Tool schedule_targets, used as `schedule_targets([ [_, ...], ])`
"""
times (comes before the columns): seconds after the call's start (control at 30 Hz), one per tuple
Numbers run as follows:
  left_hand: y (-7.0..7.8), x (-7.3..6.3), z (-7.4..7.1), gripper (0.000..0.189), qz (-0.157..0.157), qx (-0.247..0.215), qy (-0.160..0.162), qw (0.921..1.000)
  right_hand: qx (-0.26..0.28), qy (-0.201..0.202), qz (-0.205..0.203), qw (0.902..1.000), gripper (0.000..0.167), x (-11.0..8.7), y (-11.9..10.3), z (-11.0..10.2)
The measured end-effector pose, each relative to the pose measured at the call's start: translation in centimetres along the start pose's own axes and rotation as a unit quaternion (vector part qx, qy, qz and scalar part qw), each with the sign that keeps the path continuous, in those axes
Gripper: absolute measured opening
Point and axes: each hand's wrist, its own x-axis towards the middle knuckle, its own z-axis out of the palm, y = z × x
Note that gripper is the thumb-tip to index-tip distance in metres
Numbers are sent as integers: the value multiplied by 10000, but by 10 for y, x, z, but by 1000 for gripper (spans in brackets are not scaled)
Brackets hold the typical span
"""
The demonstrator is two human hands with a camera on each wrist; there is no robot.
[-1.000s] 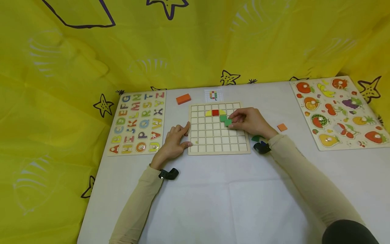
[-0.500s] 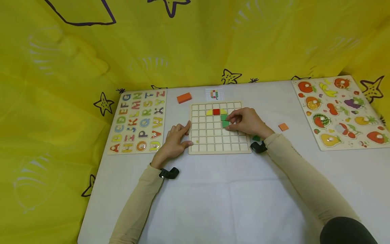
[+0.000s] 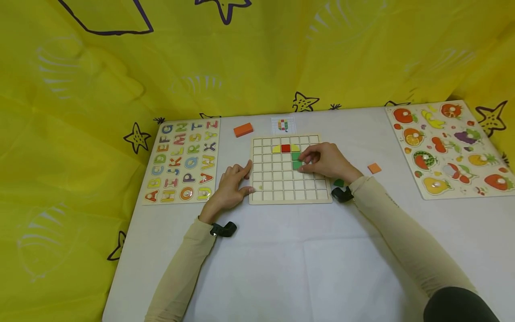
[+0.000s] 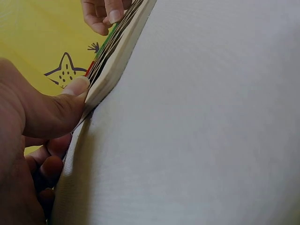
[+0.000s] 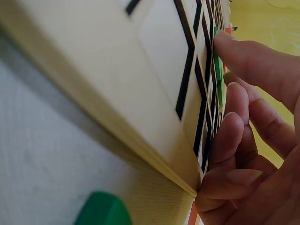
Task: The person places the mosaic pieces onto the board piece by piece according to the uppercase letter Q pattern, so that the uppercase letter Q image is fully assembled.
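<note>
Square pale-wood grid board (image 3: 289, 202) lies flat on the white-covered table (image 3: 306, 273). Contents, counted from the far side: second row holds a yellow curved-edge tile (image 3: 276, 149), a red square tile (image 3: 285, 148) and a second yellow curved-edge tile (image 3: 295, 147), side by side. Column under that second yellow tile: farther green square tile (image 3: 295, 155) in the third row, nearer green square tile (image 3: 297, 165) in the fourth. Whether the nearer one is fully seated cannot be told.

Left of it, pale alphabet board (image 3: 212, 179) with multicoloured letter pieces in its recesses; well to the right, pale fruit board (image 3: 420, 179) with painted fruit pieces.

Right hand (image 3: 330, 159): comes in from the right over the grid; thumb and index finger bent, tips close together, pinching the nearer green tile at its right side. Other fingers curled beneath the palm.

Left hand (image 3: 230, 188): at the grid board's left edge; thumb and index finger spread apart, both touching the rim, other fingers bent.

Both forearms in beige sleeves (image 3: 179, 279). A dark green piece (image 3: 339, 182) lies beside the right wrist; orange square tile (image 3: 374, 168) farther right.
</note>
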Motion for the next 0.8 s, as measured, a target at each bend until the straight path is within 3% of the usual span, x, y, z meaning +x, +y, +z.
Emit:
schedule_targets([
  [0.47, 2, -1, -1, 82, 33, -23, -35, 10000, -63, 57, -47, 10000, 29, -1, 0, -2],
  [0.6, 3, -1, -1, 82, 26, -40, -65, 10000, -10, 282, 117, 9995, 28, -4, 3, -15],
  [0.8, 1, -1, -1, 82, -13, -6, -45, 10000, -356, 594, 488, 9964, 24, -8, 15, -45],
])
